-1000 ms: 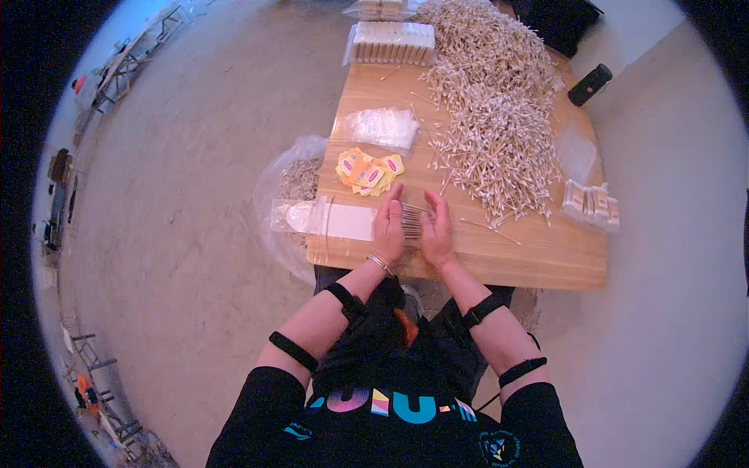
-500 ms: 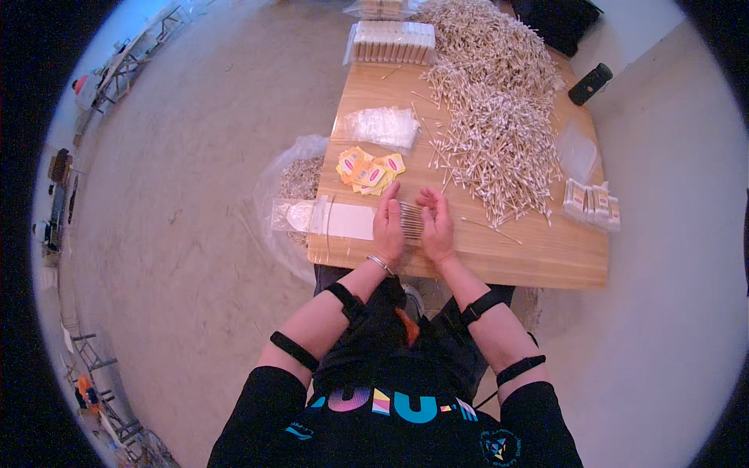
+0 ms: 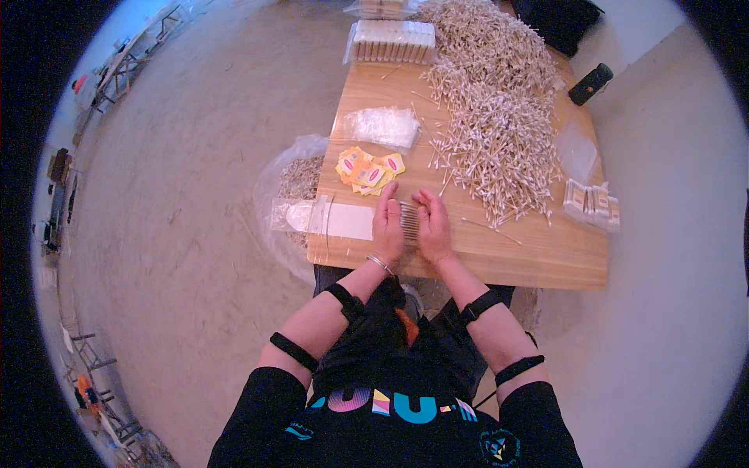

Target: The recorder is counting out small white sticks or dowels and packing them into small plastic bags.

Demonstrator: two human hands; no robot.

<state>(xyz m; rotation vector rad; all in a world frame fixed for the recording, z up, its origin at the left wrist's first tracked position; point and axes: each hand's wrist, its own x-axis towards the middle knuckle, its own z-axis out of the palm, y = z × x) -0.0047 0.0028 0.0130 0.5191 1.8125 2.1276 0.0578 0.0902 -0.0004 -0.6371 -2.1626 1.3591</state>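
Near the front edge of the table, a row of cotton swabs (image 3: 409, 222) lies side by side between my two hands, the sticks running across from palm to palm. My left hand (image 3: 388, 225) stands on edge against the left ends of the swabs, and my right hand (image 3: 434, 228) presses the other ends. The fingers of both hands are fairly straight and curve slightly round the row; the swab tips are hidden behind them. Just left of my left hand lies a flat white card (image 3: 350, 221), partly under clear plastic at the table's edge.
A large heap of loose cotton swabs (image 3: 499, 125) covers the table's middle and far side. Yellow-orange cards (image 3: 367, 170), clear bags (image 3: 382, 127) and packed swabs (image 3: 392, 43) line the left. Small filled packs (image 3: 591, 204) and a black cylinder (image 3: 591, 84) are at right. A plastic sack (image 3: 290, 175) hangs beside the table.
My right hand has moved slightly left, narrowing the gap between my palms around the swabs. My left hand has hardly moved.
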